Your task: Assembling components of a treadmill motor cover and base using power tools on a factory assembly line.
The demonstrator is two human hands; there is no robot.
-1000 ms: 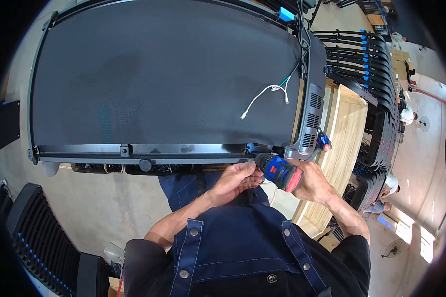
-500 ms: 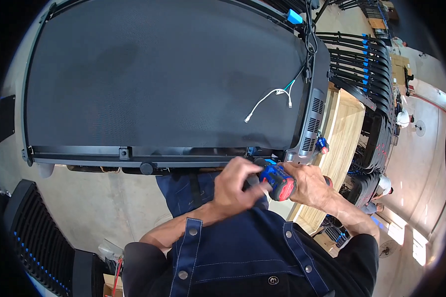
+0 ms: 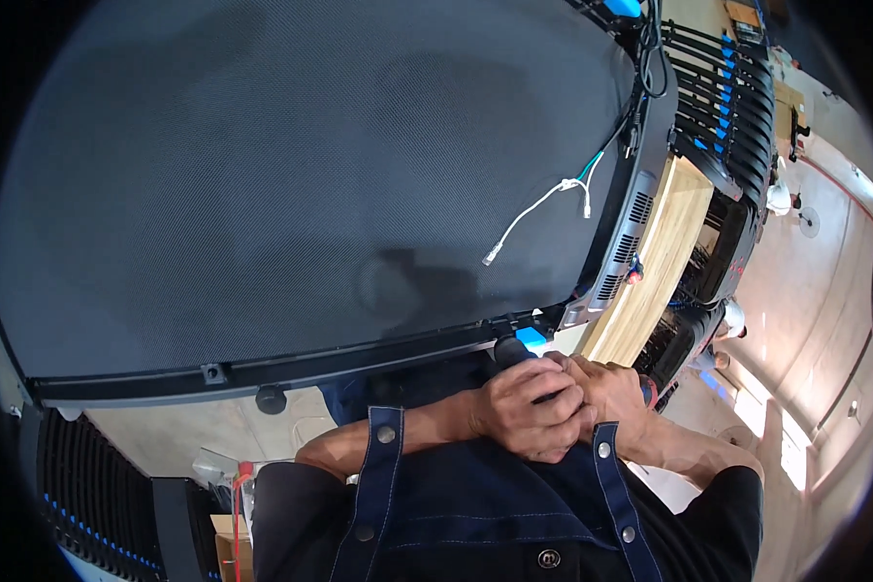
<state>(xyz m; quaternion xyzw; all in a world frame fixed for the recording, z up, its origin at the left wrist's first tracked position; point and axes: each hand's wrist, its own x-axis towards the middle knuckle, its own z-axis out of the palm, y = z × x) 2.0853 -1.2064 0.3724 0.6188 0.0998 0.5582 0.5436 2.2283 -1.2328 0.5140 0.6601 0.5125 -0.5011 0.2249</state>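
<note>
Driver (image 3: 514, 347) — dark barrel with blue patch, mostly hidden under both hands, tip at panel's (image 3: 291, 184) near-right corner. Left hand (image 3: 524, 412) and right hand (image 3: 611, 393): grip of each pressed around it. Panel — broad, black, fine mesh; loose white wire (image 3: 533, 209) on top.

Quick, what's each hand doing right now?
Left hand: closed around the power screwdriver.
Right hand: closed on the same tool, mostly hidden behind the left.

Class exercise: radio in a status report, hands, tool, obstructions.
Left hand and right hand both clasping blue power driver. Tip at panel's frame corner. Loose white wire lies clear.
</note>
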